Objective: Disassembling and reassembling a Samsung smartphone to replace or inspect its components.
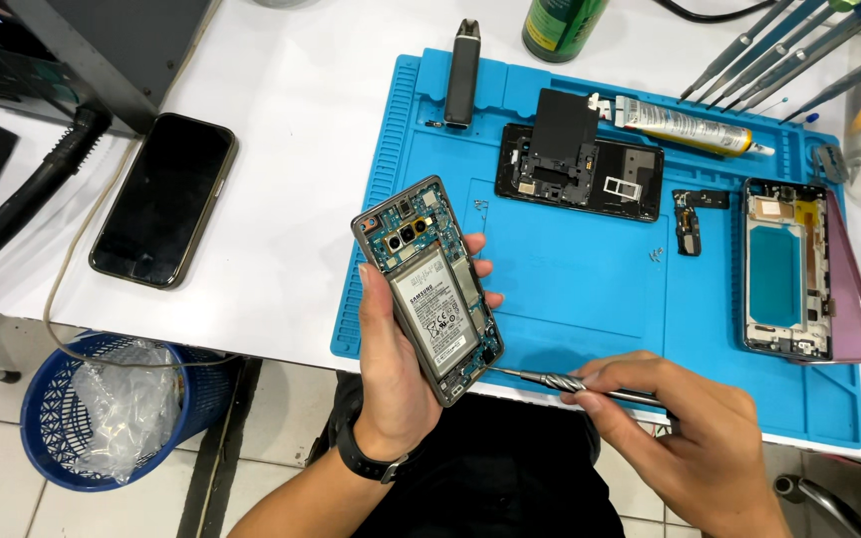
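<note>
My left hand (391, 364) grips an opened phone (429, 287), back cover off, showing its circuit board, cameras and white battery. It is held tilted above the front edge of the blue work mat (570, 279). My right hand (685, 433) holds a thin metal screwdriver (570, 382) with its tip touching the phone's lower right corner. A black watch sits on my left wrist.
On the mat lie a black phone back panel with parts (580, 164), a small black part (690, 224), a phone frame on a purple cover (799, 269), a glue tube (685, 127) and loose screws (656, 254). A dark phone (163, 199) rests on the white table. A blue bin (102, 408) stands below.
</note>
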